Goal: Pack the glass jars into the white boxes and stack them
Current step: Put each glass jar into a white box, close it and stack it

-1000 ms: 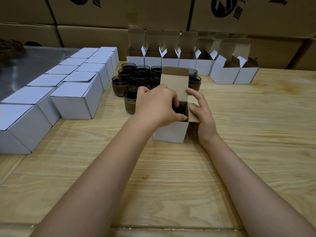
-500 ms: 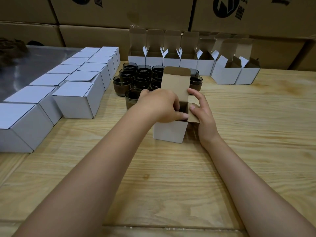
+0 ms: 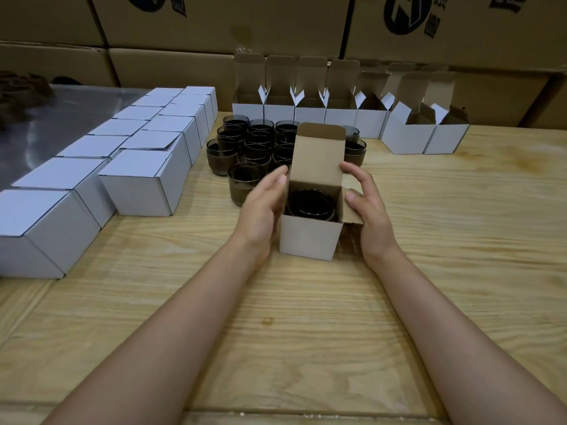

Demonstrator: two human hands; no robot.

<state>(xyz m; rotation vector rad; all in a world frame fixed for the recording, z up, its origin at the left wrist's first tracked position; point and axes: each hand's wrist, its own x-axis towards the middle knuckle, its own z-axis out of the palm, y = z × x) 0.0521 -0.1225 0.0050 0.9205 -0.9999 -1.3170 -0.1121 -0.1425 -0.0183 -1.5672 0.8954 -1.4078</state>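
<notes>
An open white box (image 3: pixel 310 239) stands on the wooden table (image 3: pixel 306 332) in front of me, its brown lid flap (image 3: pixel 317 154) upright. A dark glass jar (image 3: pixel 310 205) sits inside it. My left hand (image 3: pixel 264 207) lies flat against the box's left side with its fingers straight. My right hand (image 3: pixel 369 210) is at the right side: its thumb rests on the side flap and its fingertips touch the edge of the lid. Several loose dark jars (image 3: pixel 254 142) stand in a cluster just behind the box.
Closed white boxes (image 3: pixel 138 185) stand in two rows on the left, running from the near edge toward the back. A row of open white boxes (image 3: pixel 310 115) lines the back, with two more (image 3: pixel 426 136) at the right. Large brown cartons (image 3: pixel 214 26) wall off the rear.
My left hand has come out of the box and left the jar inside. It now lies along the box's left wall. My right hand has stayed on the right flap.
</notes>
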